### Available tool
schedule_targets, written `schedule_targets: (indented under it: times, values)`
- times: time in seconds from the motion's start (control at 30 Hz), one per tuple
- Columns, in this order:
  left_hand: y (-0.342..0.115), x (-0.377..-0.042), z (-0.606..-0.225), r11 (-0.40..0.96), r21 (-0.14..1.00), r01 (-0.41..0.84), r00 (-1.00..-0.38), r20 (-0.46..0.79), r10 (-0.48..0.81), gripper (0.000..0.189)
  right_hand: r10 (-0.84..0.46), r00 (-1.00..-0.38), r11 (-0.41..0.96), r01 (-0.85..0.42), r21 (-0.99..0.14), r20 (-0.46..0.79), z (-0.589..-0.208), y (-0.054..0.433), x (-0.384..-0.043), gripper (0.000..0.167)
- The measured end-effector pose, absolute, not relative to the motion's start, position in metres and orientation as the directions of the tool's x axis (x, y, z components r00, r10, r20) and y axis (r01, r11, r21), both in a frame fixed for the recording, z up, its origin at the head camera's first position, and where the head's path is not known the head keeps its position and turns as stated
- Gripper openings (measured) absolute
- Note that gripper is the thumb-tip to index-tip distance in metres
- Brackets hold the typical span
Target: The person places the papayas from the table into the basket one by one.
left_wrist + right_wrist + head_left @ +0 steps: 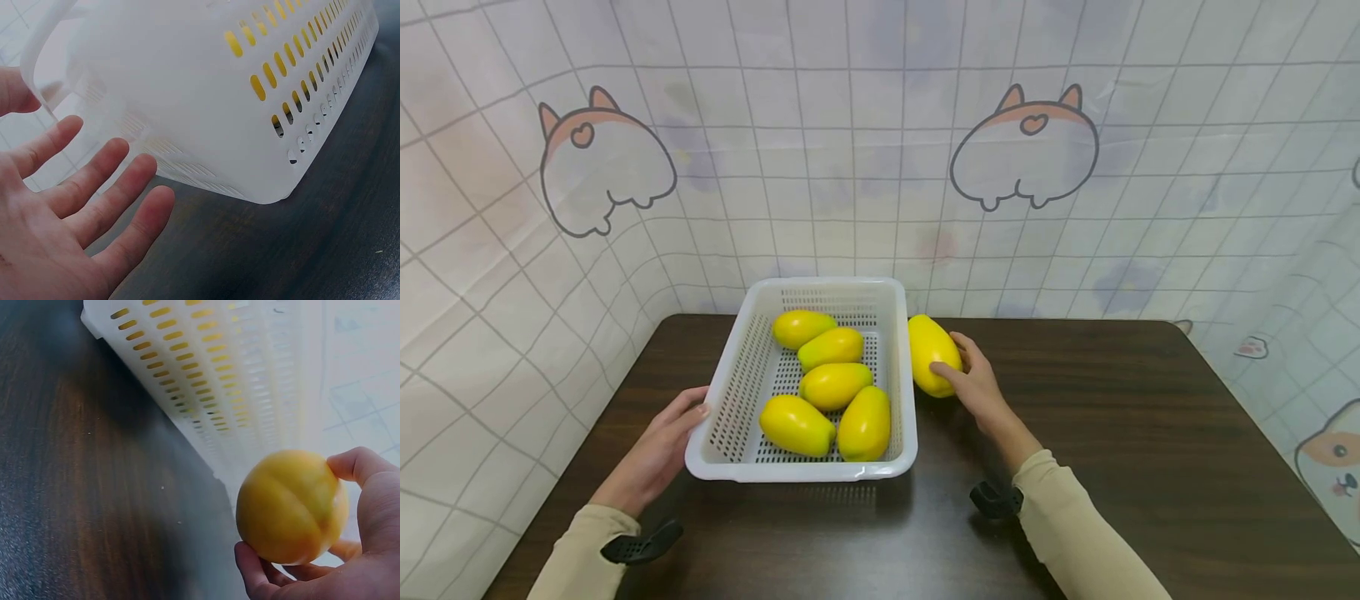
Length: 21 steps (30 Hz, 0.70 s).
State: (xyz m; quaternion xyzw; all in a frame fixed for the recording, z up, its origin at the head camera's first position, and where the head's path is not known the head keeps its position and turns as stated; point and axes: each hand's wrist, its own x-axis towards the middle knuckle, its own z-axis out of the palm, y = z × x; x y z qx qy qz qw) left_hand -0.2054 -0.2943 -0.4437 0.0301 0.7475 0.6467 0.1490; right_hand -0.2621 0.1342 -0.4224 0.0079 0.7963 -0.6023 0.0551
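A white slotted plastic basket (906, 367) stands on the dark wooden table. Inside it lie several yellow papayas (793, 427), smooth and tapered at one end. At the basket's left side is my left hand (658, 450); its thumb lies at the rim, and in the left wrist view its fingers (134, 187) are loosely extended and spread beside the outer wall. My right hand (981, 387) holds another papaya (932, 358) just outside the basket's right wall. The right wrist view shows thumb and fingers round the end of that papaya (290, 506).
The dark table (1112, 433) reaches out to the right of the basket and in front of it. A white cloth backdrop (850, 167) with a grid and cartoon animals hangs behind the table and along both sides. Each wrist carries a black band (996, 502) beside a beige sleeve.
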Motion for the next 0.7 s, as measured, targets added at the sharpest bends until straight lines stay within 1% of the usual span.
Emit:
schedule_targets:
  times: [0.1,0.37,0.7]
  values:
    - [-0.294,-0.205,-0.443,0.161,0.975,-0.15,-0.954,-0.186,0.237,0.047,-0.047,-0.995,0.263,0.075,-0.962,-0.09,-0.42,0.135,-0.261,0.069]
    - [-0.293,-0.204,-0.443,0.164,0.976,-0.145,-0.954,-0.182,0.239,0.047,-0.028,-0.999,0.237,0.037,-0.971,-0.045,-0.434,0.142,-0.273,0.07]
    - [-0.295,-0.205,-0.444,0.164,0.975,-0.15,-0.954,-0.186,0.235,0.045,-0.029,-0.999,0.2,0.008,-0.98,-0.014,-0.426,0.144,-0.27,0.067]
